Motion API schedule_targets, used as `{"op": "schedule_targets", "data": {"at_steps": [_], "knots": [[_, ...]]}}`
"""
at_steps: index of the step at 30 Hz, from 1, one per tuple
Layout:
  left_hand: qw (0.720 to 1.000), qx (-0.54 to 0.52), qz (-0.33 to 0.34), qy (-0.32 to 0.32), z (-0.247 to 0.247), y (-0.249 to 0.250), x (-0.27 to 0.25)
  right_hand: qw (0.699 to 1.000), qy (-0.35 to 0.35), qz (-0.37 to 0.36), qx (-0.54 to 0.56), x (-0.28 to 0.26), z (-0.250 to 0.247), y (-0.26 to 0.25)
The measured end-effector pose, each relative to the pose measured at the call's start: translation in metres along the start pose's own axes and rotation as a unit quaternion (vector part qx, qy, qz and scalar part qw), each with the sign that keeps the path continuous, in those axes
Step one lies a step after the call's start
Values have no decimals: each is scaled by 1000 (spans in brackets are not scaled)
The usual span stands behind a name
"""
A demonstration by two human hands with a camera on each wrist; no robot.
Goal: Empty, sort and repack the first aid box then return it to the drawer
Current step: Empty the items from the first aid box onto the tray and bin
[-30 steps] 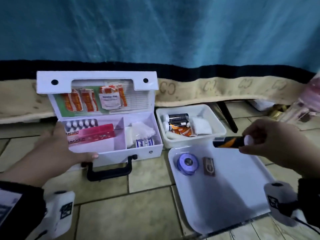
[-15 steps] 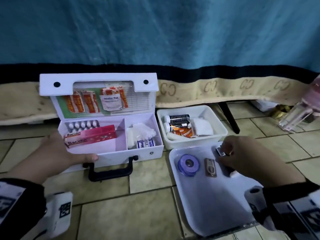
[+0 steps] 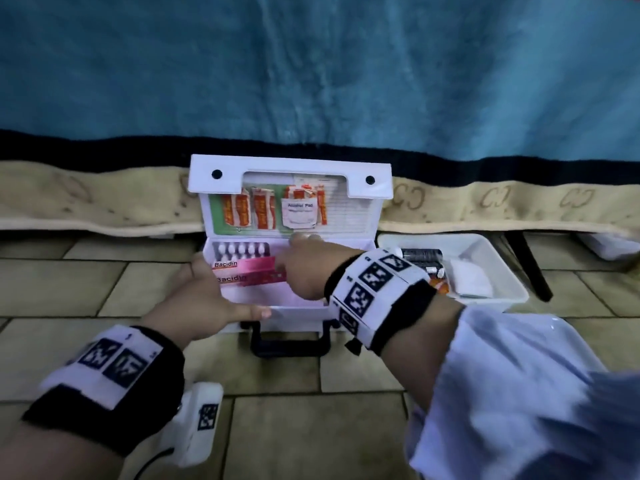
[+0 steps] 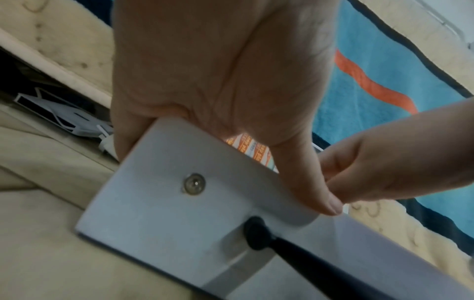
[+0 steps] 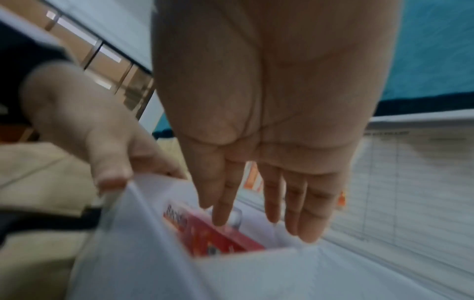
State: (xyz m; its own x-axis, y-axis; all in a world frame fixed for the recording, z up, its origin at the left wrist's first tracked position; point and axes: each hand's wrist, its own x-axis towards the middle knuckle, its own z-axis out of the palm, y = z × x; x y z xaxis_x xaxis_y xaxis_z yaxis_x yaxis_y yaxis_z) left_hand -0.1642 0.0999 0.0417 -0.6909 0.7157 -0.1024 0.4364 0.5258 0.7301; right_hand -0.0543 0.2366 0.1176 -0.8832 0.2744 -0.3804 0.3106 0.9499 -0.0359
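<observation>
Since the earlier frame the right hand (image 3: 304,268) is no longer over the flat tray at the right; it is now reaching across into the left compartment of the first aid box (image 3: 287,306), which is standing open on the tiled floor (image 3: 277,427) with its lid propped against the bed edge. Its fingers (image 5: 302,213) are hanging straight and holding nothing, descending toward the pink medicine carton (image 3: 256,271), probably to lift it out. The left hand (image 3: 204,296) is gripping the box's near-left corner, thumb (image 4: 315,194) pressing over the front rim, evidently bracing the box against sliding. Only the head view is showing the small bin (image 3: 491,271) of sorted items to the right; the left wrist view alone is showing the front wall's snap stud (image 4: 194,184) and handle pivot.
</observation>
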Motion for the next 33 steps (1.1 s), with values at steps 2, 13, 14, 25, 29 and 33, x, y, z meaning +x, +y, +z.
{"op": "schedule_targets", "data": {"at_steps": [2,13,14,25,29,33], "knots": [[999,23,-39,4,2,1,-1,997,-53,35,-40,9,5,0],[999,43,17,10,1,-22,14,996,65,6,64,-9,6,2],[999,46,23,2,1,-24,16,989,90,-9,115,-22,-1,7],[996,86,14,-1,1,-34,27,935,244,24,256,-227,6,118],[991,133,-18,2,2,-46,37,941,146,85,292,-264,55,136],[990,141,-14,8,2,-47,37,950,102,136,261,-260,94,141]]}}
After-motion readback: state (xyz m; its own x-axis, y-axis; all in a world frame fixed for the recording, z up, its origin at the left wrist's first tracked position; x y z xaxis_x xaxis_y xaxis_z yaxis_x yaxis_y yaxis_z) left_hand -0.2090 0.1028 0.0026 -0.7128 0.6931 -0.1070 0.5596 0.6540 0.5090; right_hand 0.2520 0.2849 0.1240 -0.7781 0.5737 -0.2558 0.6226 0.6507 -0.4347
